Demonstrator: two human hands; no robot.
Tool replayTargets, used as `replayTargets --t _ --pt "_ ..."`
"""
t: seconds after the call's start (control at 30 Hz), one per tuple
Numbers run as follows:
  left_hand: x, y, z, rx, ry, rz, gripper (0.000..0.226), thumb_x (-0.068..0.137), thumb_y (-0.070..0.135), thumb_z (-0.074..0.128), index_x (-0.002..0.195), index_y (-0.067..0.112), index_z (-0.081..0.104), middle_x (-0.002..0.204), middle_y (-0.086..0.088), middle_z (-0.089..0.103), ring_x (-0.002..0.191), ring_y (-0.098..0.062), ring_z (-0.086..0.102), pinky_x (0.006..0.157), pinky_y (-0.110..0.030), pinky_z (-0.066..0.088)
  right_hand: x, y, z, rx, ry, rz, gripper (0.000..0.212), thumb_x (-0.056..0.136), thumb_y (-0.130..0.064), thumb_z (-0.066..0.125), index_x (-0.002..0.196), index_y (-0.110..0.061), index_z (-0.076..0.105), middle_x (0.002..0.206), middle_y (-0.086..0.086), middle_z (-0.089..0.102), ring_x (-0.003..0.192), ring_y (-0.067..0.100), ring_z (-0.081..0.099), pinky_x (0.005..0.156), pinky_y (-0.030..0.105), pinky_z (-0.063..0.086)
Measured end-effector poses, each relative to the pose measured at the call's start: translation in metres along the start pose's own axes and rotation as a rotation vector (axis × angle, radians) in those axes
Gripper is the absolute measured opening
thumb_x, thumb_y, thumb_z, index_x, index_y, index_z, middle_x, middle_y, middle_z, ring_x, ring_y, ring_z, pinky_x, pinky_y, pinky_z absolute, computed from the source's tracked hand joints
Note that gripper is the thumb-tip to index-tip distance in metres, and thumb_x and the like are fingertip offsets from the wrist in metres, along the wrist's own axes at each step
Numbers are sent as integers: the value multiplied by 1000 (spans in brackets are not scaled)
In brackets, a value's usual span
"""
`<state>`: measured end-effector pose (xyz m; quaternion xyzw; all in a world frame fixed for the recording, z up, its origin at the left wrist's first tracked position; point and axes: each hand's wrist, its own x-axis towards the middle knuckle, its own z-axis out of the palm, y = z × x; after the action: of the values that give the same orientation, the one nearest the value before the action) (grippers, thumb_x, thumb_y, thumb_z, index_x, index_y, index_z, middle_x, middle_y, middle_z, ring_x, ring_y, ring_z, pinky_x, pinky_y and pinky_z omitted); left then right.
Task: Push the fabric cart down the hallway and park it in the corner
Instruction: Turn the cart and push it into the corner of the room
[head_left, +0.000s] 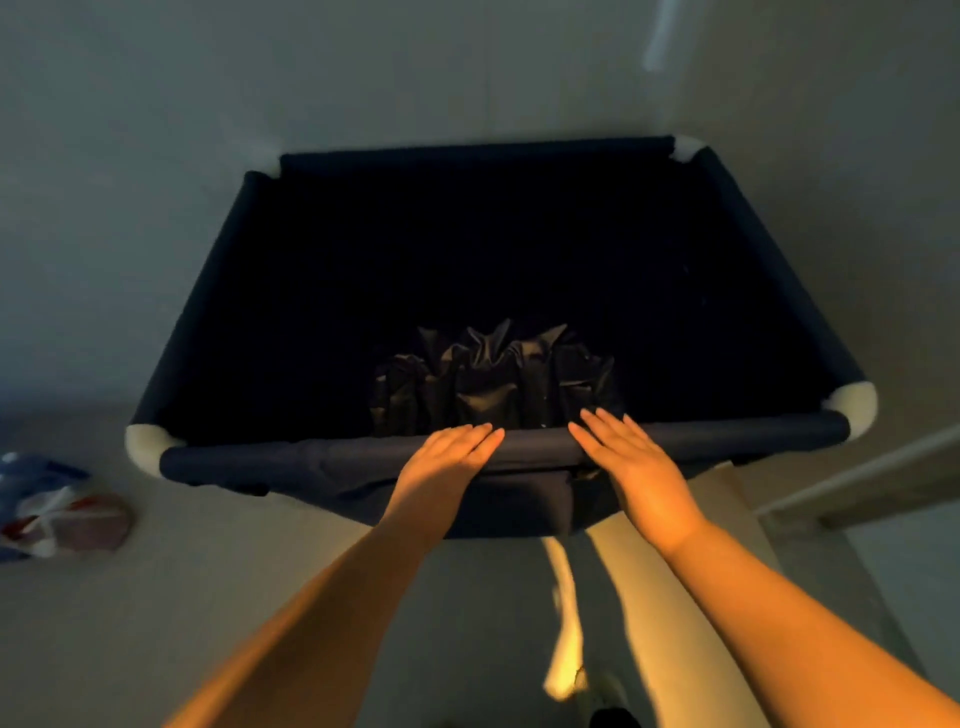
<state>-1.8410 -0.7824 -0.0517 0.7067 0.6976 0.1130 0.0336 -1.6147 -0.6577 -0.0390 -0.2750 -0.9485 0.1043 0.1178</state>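
Note:
A dark navy fabric cart with white corner caps fills the middle of the view, and its far rim stands close to a pale wall. Crumpled dark cloth lies inside it near the front rim. My left hand lies flat on the front rim bar, fingers straight and together. My right hand rests flat on the same bar a little to the right, fingers extended. Neither hand curls around the bar.
A blue, white and red plastic bag lies on the floor to the left of the cart. A pale baseboard or door frame runs along the right. Pale walls stand ahead and to the left.

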Motion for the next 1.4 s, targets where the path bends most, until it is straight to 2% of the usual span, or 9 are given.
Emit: replayTargets --t 0.07,0.13,0.2,0.27,0.57,0.77,1.03,1.13,1.4 --pt "-6 -6 -4 2 3 1 70 72 -6 68 135 12 44 133 -9 56 117 -29 54 99 -41 43 0 -9 3 11 9 15 71 73 17 59 136 -12 42 143 17 40 133 33 33 112 44 18" --pt "-13 -10 -8 -21 25 21 64 78 -5 64 136 10 42 135 -12 54 119 -31 52 101 -43 41 2 -16 4 4 27 20 71 76 17 56 138 -15 39 145 15 38 135 30 30 114 39 15" --pt "-18 -15 -10 -31 43 44 49 87 0 49 136 7 44 135 -15 53 119 -34 52 100 -46 40 4 -22 7 11 40 23 70 79 15 55 139 -16 37 146 14 35 137 27 27 115 37 13" --pt "-21 -16 -12 -19 43 33 48 88 7 32 135 6 44 135 -15 53 119 -34 52 100 -47 40 4 -25 9 12 45 20 67 82 13 54 140 -16 36 147 13 34 138 26 25 116 36 12" --pt "-10 4 0 19 74 10 68 75 -17 53 138 7 39 140 -15 48 124 -35 48 105 -46 34 -2 5 12 40 36 -30 69 77 20 55 137 -12 41 143 17 41 135 30 30 113 39 15" --pt "9 49 7 27 73 -57 55 86 -8 40 139 8 38 142 -15 45 128 -33 42 109 -44 27 -17 54 2 22 8 -88 75 75 24 54 138 -15 38 143 13 42 135 27 32 113 38 18" --pt "59 131 29 90 42 -100 81 67 -21 65 138 8 39 139 -16 48 125 -35 47 108 -46 29 -47 142 -31 44 -50 -109 73 79 21 44 140 -17 36 147 9 37 137 22 27 114 34 13" --pt "82 164 40 122 7 -119 87 67 -19 65 141 11 32 144 -13 42 130 -33 41 110 -42 24 -62 182 -41 28 -89 -111 73 80 19 43 141 -20 33 148 6 36 138 20 25 115 36 15" --pt "160 239 66 154 -16 -117 79 84 -8 53 147 16 12 154 -7 23 139 -27 22 115 -37 10 -85 280 -77 -10 -93 -66 64 83 17 42 139 -15 36 145 10 41 136 23 30 112 33 14"
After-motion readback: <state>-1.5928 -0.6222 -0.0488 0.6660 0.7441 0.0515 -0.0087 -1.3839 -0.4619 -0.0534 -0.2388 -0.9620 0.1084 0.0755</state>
